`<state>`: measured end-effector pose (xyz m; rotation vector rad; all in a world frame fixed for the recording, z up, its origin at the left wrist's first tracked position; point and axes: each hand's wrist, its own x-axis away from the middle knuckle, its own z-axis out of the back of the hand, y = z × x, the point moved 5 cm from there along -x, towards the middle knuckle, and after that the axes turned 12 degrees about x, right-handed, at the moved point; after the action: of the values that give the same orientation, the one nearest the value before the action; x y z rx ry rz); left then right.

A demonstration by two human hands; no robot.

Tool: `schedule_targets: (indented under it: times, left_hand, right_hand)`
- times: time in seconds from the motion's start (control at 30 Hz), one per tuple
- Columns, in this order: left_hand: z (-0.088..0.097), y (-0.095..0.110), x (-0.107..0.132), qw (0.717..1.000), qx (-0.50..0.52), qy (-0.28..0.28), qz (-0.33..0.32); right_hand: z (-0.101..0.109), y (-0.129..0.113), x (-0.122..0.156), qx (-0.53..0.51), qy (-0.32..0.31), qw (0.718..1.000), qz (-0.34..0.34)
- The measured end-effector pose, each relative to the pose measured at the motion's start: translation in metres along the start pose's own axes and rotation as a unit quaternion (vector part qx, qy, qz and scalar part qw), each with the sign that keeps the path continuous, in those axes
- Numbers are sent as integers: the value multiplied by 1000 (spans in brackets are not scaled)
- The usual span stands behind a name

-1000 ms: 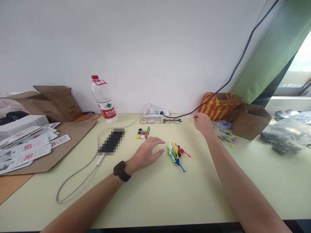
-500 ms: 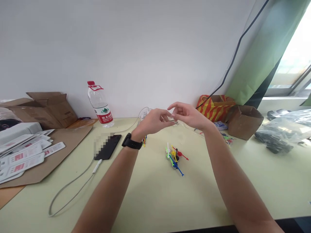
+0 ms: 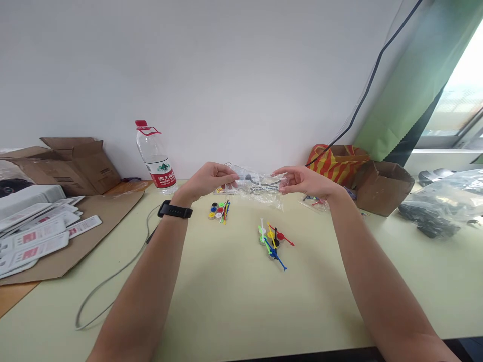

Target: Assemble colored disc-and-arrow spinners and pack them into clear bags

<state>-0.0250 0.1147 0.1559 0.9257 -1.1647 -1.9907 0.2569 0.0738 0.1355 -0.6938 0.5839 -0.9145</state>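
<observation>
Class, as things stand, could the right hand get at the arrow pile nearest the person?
Probably yes: the arrow pile lies uncovered, with open table around it, though the right hand would likely need to release the clear plastic bag first.

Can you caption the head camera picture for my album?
Left hand and right hand hold a clear plastic bag beyond the colourful arrows on the table.

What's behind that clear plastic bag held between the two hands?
Through the clear plastic bag, dark-framed eyeglasses and part of a white power strip show, blurred by creases. The left hand and right hand hide whatever lies directly behind them.
</observation>
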Motion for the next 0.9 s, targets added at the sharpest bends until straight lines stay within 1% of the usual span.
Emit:
schedule_targets:
  times: [0.1,0.2,0.3,0.37,0.4,0.47,0.53,0.6,0.63,0.67,0.73,0.83,0.9]
  left_hand:
    - [6,-3,3,1000,14,0,16]
    - [2,-8,2,997,67,17,46]
    - [-13,-14,-3,989,129,43,51]
    - [-30,-20,-8,989,127,37,60]
    - [-39,-23,-11,990,120,27,68]
    - [-53,-31,-15,990,115,22,78]
    - [-59,-39,-17,990,112,32,76]
    - [-58,-47,-18,992,102,24,75]
    - [-56,-50,-18,993,92,6,78]
    - [-55,-54,-17,993,79,-25,87]
    - [-53,-61,-12,986,50,-109,116]
    - [-54,-69,-2,956,-1,-238,170]
    - [-54,-71,5,933,-43,-297,199]
  right_hand:
    - [8,6,1,-29,49,998,1]
    - [12,9,-4,-60,123,991,8]
    - [7,13,-14,-138,203,969,8]
    - [-2,18,-22,-197,230,953,-2]
    - [-9,20,-26,-218,231,948,-10]
    - [-22,23,-33,-235,212,948,-32]
    - [-31,26,-37,-218,182,957,-57]
    - [-35,30,-37,-188,155,967,-80]
    - [-35,33,-36,-178,143,970,-90]
    - [-35,35,-34,-172,131,971,-99]
    - [-34,40,-31,-174,100,973,-112]
    - [-36,47,-28,-180,57,975,-118]
    - [-39,50,-28,-166,31,979,-115]
